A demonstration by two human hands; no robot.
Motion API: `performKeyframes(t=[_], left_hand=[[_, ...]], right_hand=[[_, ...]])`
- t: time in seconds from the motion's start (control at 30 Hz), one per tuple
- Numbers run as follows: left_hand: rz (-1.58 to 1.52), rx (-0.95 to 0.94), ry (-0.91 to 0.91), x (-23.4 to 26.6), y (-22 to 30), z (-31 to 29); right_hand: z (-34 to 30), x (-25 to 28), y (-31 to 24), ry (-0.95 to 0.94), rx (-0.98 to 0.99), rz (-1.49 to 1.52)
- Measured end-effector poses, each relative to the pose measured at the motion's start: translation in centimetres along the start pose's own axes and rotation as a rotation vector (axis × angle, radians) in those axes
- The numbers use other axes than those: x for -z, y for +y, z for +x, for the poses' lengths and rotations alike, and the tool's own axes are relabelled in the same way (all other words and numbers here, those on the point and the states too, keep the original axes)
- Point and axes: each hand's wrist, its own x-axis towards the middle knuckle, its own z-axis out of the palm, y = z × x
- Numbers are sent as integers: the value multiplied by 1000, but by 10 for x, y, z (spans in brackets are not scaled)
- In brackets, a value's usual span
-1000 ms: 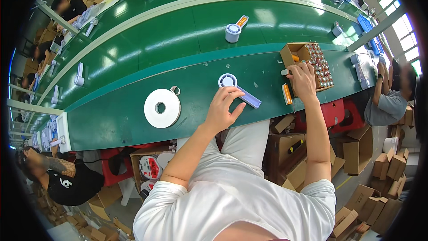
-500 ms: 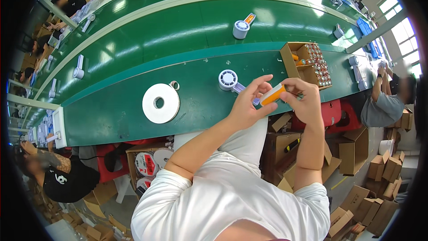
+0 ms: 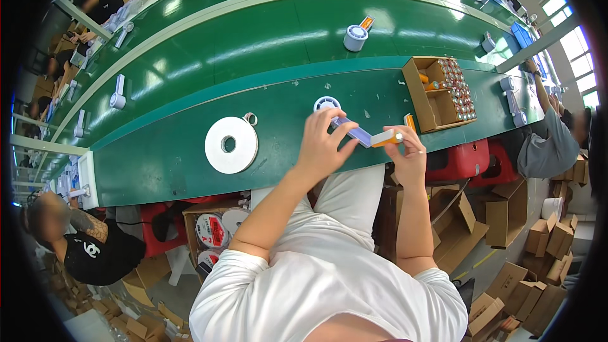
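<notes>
My left hand (image 3: 324, 144) is closed around the lavender handle of a small handheld fan (image 3: 358, 134), whose round white head points away from me on the green bench. The handle looks like an open trough facing up. Between the fingers of my right hand (image 3: 409, 159) is an orange cylindrical battery (image 3: 387, 139) with a white strip along it. The battery's left tip is right by the near end of the handle; whether they touch I cannot tell. A second orange battery (image 3: 410, 122) shows just beyond my right hand, beside a cardboard box (image 3: 423, 102).
The box holds several batteries. A large white tape roll (image 3: 215, 145) and a small ring (image 3: 251, 118) lie on the bench to the left. Beyond runs a green conveyor (image 3: 266, 38) carrying more fans. Co-workers sit at both sides; a red stool (image 3: 465, 163) stands at right.
My left hand has left the battery and moved left onto the fan. My right hand has come down and left with the battery, toward the handle. A fan on the conveyor has shifted right.
</notes>
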Motion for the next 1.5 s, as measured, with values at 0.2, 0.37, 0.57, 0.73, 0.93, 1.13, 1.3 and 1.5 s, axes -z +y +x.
performKeyframes(t=[0.2,0.37,0.57,0.73,0.93,1.13,1.3,1.5], left_hand=[[389,-314,-166,-13,-40,11],[427,-302,-247,-20,-48,21],[376,-214,-372,-12,-44,30],[278,-294,-402,-2,-52,28],[67,-277,-453,6,-60,28],[-147,-68,-103,13,-60,25],[-533,377,-2,-21,-74,10],[-375,273,-25,-22,-83,4]], right_hand=[[4,-2,30,-282,-103,-56],[4,-10,39,-409,-485,76],[0,-14,27,-266,-334,419],[9,-12,36,-354,-457,342],[14,-18,21,-365,-587,367],[0,-24,11,-389,-671,424],[-13,-42,1,-443,-638,359],[-9,-43,-21,-137,-236,73]])
